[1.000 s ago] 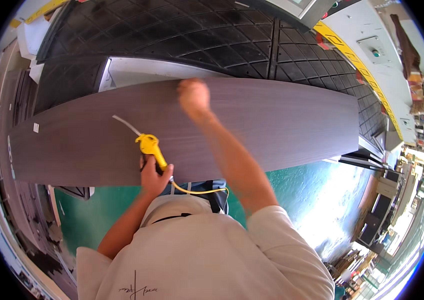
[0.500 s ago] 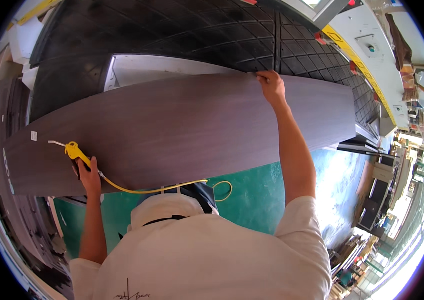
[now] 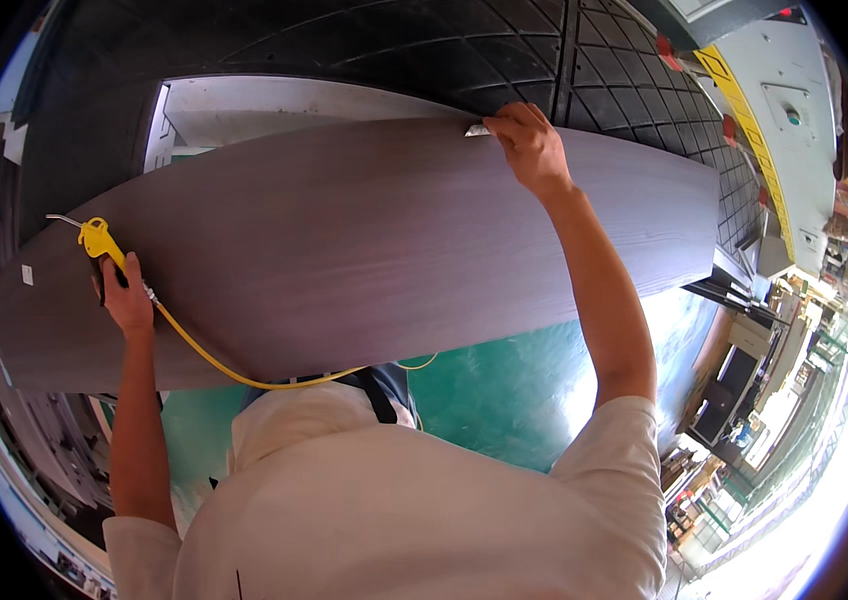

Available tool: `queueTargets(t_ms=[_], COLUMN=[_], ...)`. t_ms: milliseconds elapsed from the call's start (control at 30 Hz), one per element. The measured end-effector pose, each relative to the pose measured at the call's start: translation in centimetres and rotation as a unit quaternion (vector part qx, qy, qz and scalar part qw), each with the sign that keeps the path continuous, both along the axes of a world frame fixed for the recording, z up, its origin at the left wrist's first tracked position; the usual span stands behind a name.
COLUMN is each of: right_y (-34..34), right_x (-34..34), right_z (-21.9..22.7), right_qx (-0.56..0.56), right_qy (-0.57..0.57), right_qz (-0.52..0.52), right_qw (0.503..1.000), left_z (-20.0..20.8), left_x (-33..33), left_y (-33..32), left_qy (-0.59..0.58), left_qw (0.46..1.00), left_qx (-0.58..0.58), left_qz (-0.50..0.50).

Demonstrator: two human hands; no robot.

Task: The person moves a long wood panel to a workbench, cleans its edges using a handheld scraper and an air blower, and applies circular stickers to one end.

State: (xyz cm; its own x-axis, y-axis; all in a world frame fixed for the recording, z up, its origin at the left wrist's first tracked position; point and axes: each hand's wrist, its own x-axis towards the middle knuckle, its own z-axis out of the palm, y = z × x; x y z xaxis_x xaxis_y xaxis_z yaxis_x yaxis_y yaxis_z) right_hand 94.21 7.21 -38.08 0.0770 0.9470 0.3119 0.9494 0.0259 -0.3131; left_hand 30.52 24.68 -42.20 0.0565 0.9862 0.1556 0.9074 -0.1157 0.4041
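A long purple-brown board (image 3: 344,240) with a faint wood grain lies across the view in front of me. At the left, my left hand (image 3: 127,295) is wrapped round the handle of a yellow air blow gun (image 3: 99,240), whose thin metal nozzle points left above the board. From its grip a yellow hose (image 3: 189,343) curves to the board's near edge. At the far edge, right of the middle, my right hand (image 3: 536,150) is closed in a pinch. A small silvery-white flat piece (image 3: 478,130) sticks out from its fingers; its exact kind is unclear.
Beyond the board is a black table with a grid of grooves (image 3: 394,60) and a pale opening (image 3: 274,105). A white machine beam with a yellow strip (image 3: 744,120) stands at the right. A white label (image 3: 27,274) is on the board's left end. Below shows green floor (image 3: 504,385).
The view has shifted a little. My right hand has moved slightly left along the far edge, and the silvery-white piece now shows. The blow gun stays in my left hand, farther left in view.
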Motion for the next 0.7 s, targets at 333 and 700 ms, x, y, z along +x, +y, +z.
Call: queueTargets(t_ms=[333, 700], right_y=[0.5, 1.2], right_x=[-0.1, -1.7], right_z=[0.2, 0.0], right_qx=[-0.022, 0.005], right_qy=[0.012, 0.026], right_qz=[-0.016, -0.008], right_qw=[1.000, 1.000], left_z=[0.3, 0.4], left_x=[0.9, 0.8], left_y=[-0.1, -0.4], left_qy=[-0.056, -0.019], left_qw=[0.998, 1.000], left_qx=[-0.007, -0.014], left_qz=[0.012, 0.016])
